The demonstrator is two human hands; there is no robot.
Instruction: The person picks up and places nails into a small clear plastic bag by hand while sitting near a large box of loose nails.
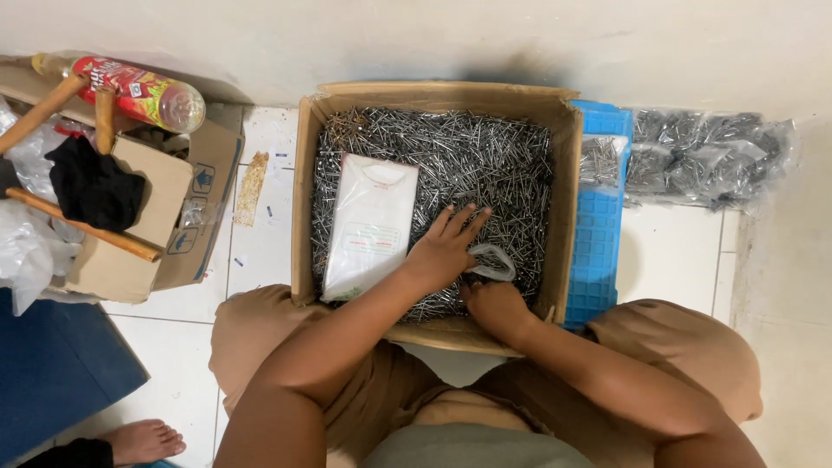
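A cardboard box (305, 173) between my knees is filled with a deep layer of loose steel nails (485, 165). A stack of flat white plastic bags (371, 225) lies on the nails at the left. My left hand (446, 247) rests palm down on the nails, fingers spread, beside the stack. My right hand (494, 303) is at the near edge of the box and grips a small clear plastic bag (494, 260) that lies open on the nails.
A blue plastic crate (598, 243) stands right of the box, with sealed bags of nails (711, 160) beyond it. At the left sits another cardboard box (165, 225) with a black cloth, wooden sticks and a plastic bottle (143, 91). A person's bare foot (143, 440) shows bottom left.
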